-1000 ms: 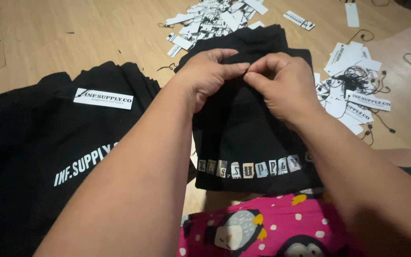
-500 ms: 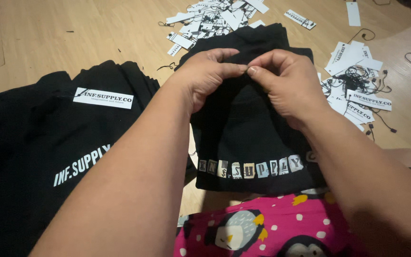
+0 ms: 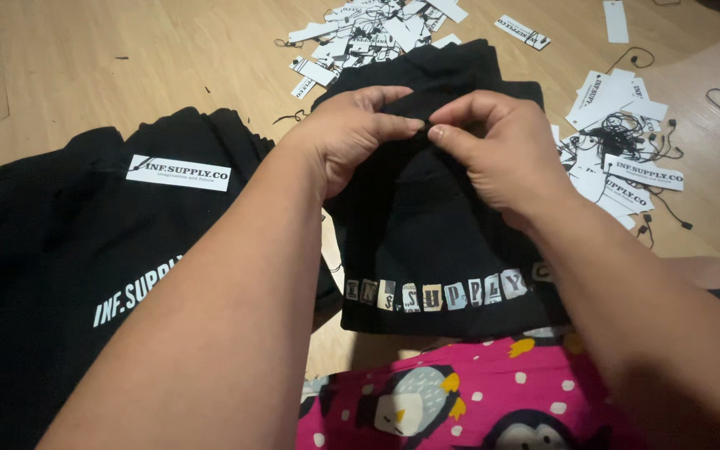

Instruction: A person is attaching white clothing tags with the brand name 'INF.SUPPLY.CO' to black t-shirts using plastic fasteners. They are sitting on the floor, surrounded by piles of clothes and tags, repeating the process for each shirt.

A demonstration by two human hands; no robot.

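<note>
Vs. 1 s ago, little change: left hand [image 3: 352, 133] and right hand [image 3: 493, 150] stay fingertip-to-fingertip, pinched shut on far edge of folded black garment [image 3: 435, 250] lying centre on wooden floor [image 3: 85, 67], w/ black stack [image 3: 85, 250] to left and loose paper tags [image 3: 627, 158] at right, so work on that edge appears ongoing.

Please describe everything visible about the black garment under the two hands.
The black garment looks like soft knit cloth, folded flat on the wooden floor. A row of pale cut-out letter patches runs across its near edge. The left hand and right hand pinch its far part together, fingertips nearly meeting.
</note>
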